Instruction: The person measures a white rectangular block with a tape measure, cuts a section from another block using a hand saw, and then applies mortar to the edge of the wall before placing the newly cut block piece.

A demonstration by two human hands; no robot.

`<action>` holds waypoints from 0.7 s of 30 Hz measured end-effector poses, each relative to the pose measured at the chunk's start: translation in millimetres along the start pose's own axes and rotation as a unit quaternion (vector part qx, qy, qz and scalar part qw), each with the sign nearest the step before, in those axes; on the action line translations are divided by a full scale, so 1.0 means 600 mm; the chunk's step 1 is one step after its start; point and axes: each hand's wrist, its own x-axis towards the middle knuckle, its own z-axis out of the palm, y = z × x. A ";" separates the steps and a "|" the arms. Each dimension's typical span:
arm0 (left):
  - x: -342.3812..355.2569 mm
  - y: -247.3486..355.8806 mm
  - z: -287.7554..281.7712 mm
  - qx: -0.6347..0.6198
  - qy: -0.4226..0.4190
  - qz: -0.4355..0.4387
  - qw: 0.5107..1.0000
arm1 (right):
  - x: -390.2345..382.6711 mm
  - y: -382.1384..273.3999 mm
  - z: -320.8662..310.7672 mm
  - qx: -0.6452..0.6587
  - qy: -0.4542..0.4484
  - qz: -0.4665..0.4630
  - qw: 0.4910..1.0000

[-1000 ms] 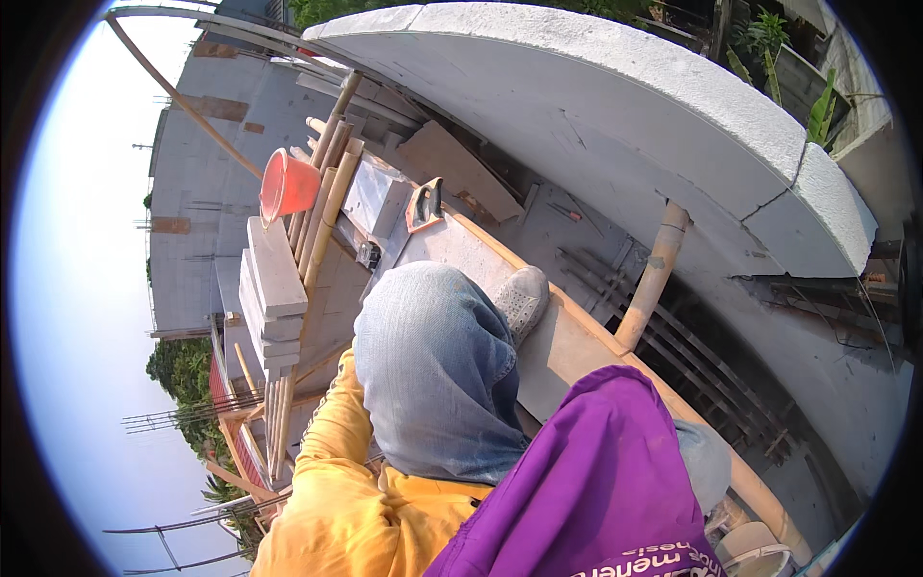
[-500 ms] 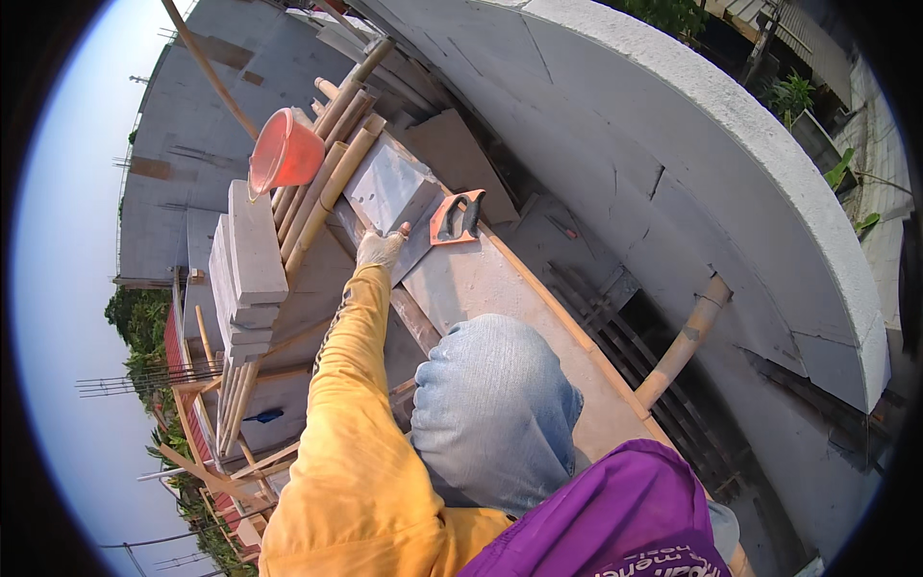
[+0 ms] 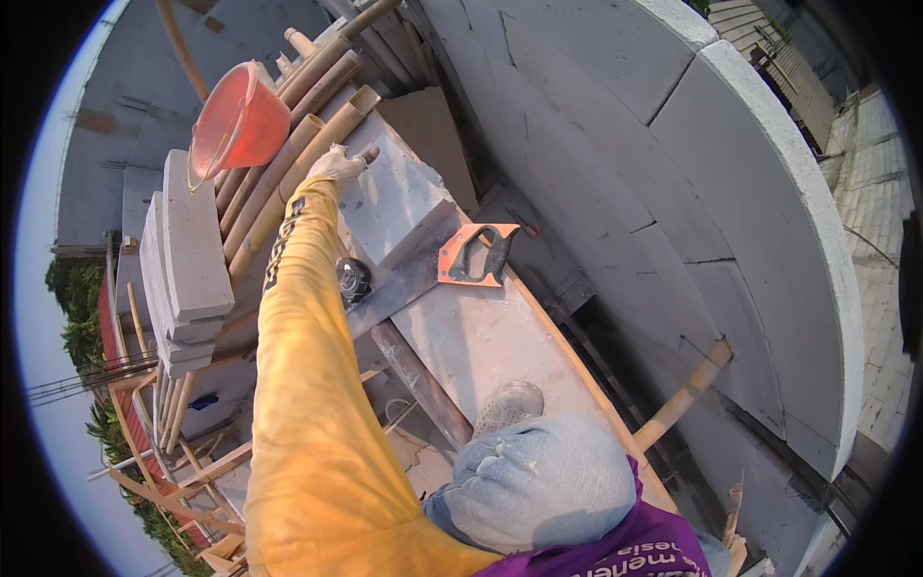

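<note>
My left hand (image 3: 338, 165), in a pale work glove with a bare digit tip showing, is at the far left edge of a light grey block (image 3: 396, 204). Its thumb sticks out toward the block's top; the other fingers are partly hidden, and nothing held shows. A handsaw (image 3: 478, 255) with an orange and black handle lies along the block's near side, its blade pointing left. Beside the block and blade, next to my sleeve, sits a dark round tape measure (image 3: 353, 279). My right hand is out of view.
My bent knee (image 3: 538, 476) is over the plank platform (image 3: 471, 332). An orange bucket (image 3: 240, 120) sits by bamboo poles (image 3: 298, 178) at left, above stacked grey blocks (image 3: 187, 245). A curved block wall (image 3: 615, 183) rises at right, with a bamboo pole (image 3: 685, 394) meeting it.
My left hand has moved from the block's near left side to its far left edge. The tape measure now shows near where the hand was. The view has shifted, and my shoe has come into sight.
</note>
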 end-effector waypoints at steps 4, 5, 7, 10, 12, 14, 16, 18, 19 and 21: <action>0.074 -0.045 0.029 -0.034 -0.114 -0.012 0.993 | 0.019 -0.051 -0.085 -0.033 0.001 -0.057 0.998; 0.077 -0.048 0.043 -0.062 -0.122 -0.018 0.990 | 0.020 -0.065 -0.106 -0.042 0.001 -0.061 0.997; 0.085 -0.058 0.055 -0.132 -0.138 -0.052 0.980 | 0.029 -0.101 -0.135 -0.048 -0.004 -0.066 0.997; 0.089 -0.074 0.055 -0.164 -0.184 -0.057 0.967 | 0.053 -0.153 -0.170 -0.061 -0.007 -0.089 0.994; 0.108 -0.093 0.037 -0.099 -0.203 -0.012 0.974 | 0.068 -0.177 -0.175 -0.079 0.007 -0.132 0.988; 0.084 -0.086 0.027 -0.046 -0.217 0.040 0.974 | 0.075 -0.192 -0.185 -0.058 -0.011 -0.103 0.993; 0.060 -0.077 0.026 -0.078 -0.231 0.001 0.970 | 0.091 -0.210 -0.196 -0.082 -0.035 -0.073 0.993; 0.030 -0.053 0.000 -0.095 -0.299 -0.051 0.948 | 0.107 -0.228 -0.203 -0.113 -0.054 -0.083 0.989; 0.034 -0.077 0.001 -0.148 -0.316 -0.055 0.936 | 0.118 -0.242 -0.202 -0.107 -0.048 -0.089 0.989; 0.052 -0.142 0.011 -0.260 -0.343 -0.062 0.900 | 0.136 -0.249 -0.192 -0.086 -0.046 -0.105 0.990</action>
